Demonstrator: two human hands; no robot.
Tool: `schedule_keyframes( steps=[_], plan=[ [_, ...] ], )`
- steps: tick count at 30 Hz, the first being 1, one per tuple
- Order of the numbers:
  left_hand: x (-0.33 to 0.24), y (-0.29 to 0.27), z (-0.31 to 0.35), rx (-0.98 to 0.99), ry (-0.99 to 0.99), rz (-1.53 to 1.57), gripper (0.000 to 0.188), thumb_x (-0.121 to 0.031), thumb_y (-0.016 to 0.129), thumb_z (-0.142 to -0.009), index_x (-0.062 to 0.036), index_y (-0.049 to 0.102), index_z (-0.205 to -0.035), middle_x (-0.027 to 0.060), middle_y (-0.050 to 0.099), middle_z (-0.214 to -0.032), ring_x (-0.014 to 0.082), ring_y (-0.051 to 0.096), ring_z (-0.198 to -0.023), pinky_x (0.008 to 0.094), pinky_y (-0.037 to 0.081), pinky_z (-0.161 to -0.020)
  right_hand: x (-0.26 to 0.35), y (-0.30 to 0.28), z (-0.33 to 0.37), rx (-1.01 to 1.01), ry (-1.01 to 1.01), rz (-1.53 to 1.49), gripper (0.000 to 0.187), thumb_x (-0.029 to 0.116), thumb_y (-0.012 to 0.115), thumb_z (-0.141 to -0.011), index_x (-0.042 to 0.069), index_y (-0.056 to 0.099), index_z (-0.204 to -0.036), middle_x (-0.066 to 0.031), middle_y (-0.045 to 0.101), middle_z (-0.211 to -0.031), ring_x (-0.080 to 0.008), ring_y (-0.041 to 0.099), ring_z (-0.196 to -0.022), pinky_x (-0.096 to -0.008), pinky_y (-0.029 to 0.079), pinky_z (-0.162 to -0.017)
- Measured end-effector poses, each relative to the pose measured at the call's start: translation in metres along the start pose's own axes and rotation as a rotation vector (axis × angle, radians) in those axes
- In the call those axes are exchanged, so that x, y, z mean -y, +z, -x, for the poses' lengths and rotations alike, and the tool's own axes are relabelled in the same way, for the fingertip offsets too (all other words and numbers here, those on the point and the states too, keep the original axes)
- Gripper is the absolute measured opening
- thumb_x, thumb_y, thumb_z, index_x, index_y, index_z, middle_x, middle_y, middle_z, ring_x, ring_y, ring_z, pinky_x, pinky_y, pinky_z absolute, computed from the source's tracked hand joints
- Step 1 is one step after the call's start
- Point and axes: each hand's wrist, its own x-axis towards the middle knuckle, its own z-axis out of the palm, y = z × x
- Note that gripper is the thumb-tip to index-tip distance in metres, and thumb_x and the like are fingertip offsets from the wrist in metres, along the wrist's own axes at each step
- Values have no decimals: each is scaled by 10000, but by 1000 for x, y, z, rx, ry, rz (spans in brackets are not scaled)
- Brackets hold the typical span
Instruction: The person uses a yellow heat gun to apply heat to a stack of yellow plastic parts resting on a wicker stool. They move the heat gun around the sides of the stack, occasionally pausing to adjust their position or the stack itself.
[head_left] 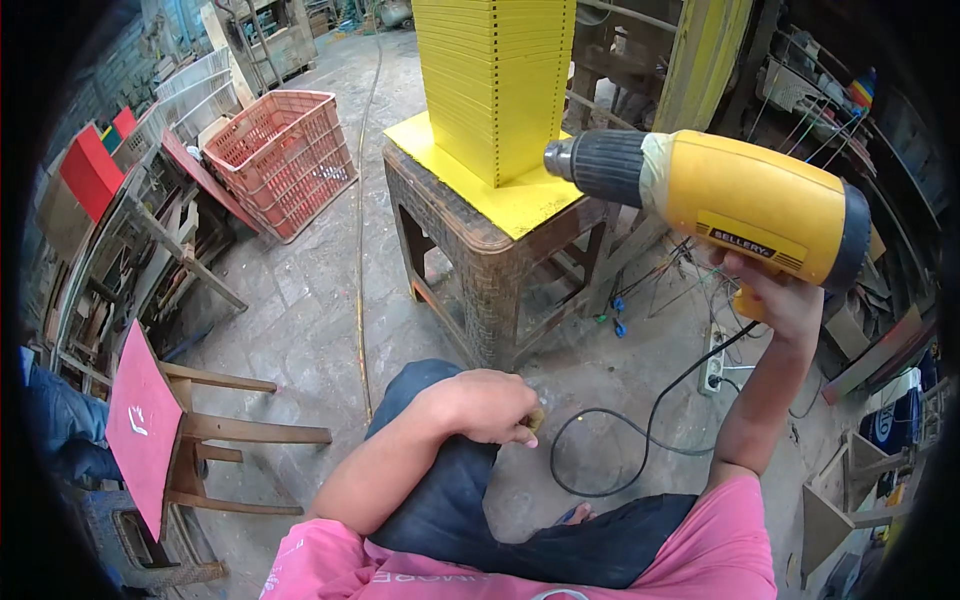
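My right hand [790, 300] is raised and wrapped around the handle of a yellow and black heat gun [750, 200]. Its dark ribbed nozzle end points left, toward a tall stack of yellow panels [495, 90]. That stack stands on a yellow sheet [515, 210] laid over a worn brown stool [490, 255]. Over my left knee rests my left hand [495, 408], its fingers curled in. A small yellowish-brown thing shows at the fingertips, too little of it to name. From the heat gun a black cable [640, 440] loops down to the floor.
A white power strip [713, 360] lies on the floor at right. On the left are a red plastic crate [285, 155], a pink-topped wooden stool [145, 430] on its side and stacked wood scraps. A long thin cord [362, 240] runs along the floor. Another person's jeans-clad leg [65, 420] shows far left.
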Motion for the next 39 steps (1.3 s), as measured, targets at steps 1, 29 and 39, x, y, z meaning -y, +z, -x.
schedule_keyframes(
  steps=[1, 29, 39],
  plan=[
    [1, 1, 0, -3, 5, -2, 301, -330, 625, -859, -70, 673, -1003, 189, 663, -912, 381, 615, -916, 455, 481, -781, 0, -1, 0, -28, 32, -40, 429, -37, 793, -704, -35, 609, -1092, -99, 683, -993, -171, 661, -913, -287, 557, -798],
    [1, 1, -1, -20, 30, 9, 388, -352, 603, -887, -41, 618, -1118, 204, 651, -1003, 390, 596, -979, 452, 473, -833, 35, 17, -3, -208, -134, -220, 341, 94, 758, -790, -29, 622, -1078, -149, 688, -904, -186, 661, -729, -260, 514, -620],
    [2, 3, 1, -39, 53, 39, 366, -338, 596, -894, -38, 619, -1102, 202, 654, -984, 393, 602, -957, 447, 477, -815, 44, 6, -9, -390, -160, -220, 340, 149, 747, -817, -32, 628, -1079, -148, 694, -918, -170, 667, -733, -249, 507, -620]
  ],
)
